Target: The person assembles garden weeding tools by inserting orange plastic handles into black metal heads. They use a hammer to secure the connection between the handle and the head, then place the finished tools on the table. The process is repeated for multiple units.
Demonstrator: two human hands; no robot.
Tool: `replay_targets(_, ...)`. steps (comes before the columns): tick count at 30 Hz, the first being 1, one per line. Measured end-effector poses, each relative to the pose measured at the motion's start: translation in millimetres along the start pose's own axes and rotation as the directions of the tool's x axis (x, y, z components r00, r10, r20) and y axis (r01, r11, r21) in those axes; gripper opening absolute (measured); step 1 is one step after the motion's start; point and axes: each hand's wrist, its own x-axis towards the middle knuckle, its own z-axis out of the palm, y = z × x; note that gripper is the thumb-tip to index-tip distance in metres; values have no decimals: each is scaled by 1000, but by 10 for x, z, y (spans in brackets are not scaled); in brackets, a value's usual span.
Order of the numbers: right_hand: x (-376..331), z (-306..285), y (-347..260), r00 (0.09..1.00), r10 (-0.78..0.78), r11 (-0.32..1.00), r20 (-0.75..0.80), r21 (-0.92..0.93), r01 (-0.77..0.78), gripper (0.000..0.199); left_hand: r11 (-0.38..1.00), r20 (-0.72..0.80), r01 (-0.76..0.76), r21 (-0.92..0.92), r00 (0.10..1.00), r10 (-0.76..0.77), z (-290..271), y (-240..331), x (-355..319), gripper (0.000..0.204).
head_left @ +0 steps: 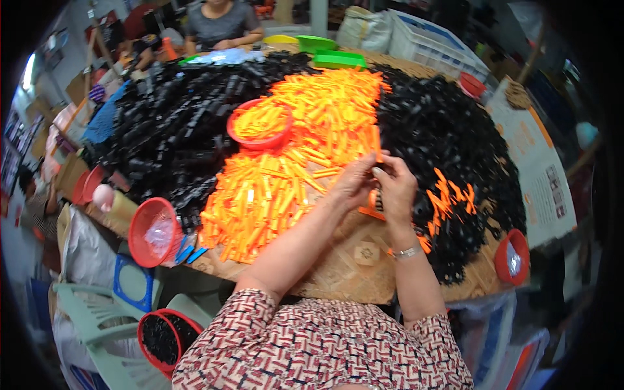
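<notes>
My left hand [355,179] and my right hand [398,190] meet over the table, fingers closed in a pinch. A slim orange plastic piece [376,138] sticks up from between my fingertips; what else is in them is hidden. Just below my hands is a small dark ridged part [379,200], and another orange piece [372,213] lies on the tabletop beside it. To the left spreads a big heap of orange plastic strips [260,201]. Right of my right hand is a heap of small black parts [448,136] with several loose orange pieces [442,201] on it.
A red bowl [279,142] full of orange strips sits in the orange heap. Black long parts [175,123] cover the table's left side. Red baskets stand at the left edge [138,234] and right edge [502,260]. Green trays [339,60] and another person [224,29] are across the table.
</notes>
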Motion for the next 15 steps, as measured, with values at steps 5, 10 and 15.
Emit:
replay_targets(5, -136, 22, -60, 986, 126, 959, 110, 241, -149, 31, 976, -1, -195, 100, 981, 196, -77, -4, -155, 27)
replay_targets(10, -406, -121, -133, 978, 187, 935, 97, 289, -207, 25, 947, 76, -167, 274, 986, 152, 117, -103, -450, 32)
replay_targets(15, -697, -318, -117, 977, 214, 920, 16, 332, -207, 27, 991, -6, -42, 127, 999, 43, 144, -192, -635, 38)
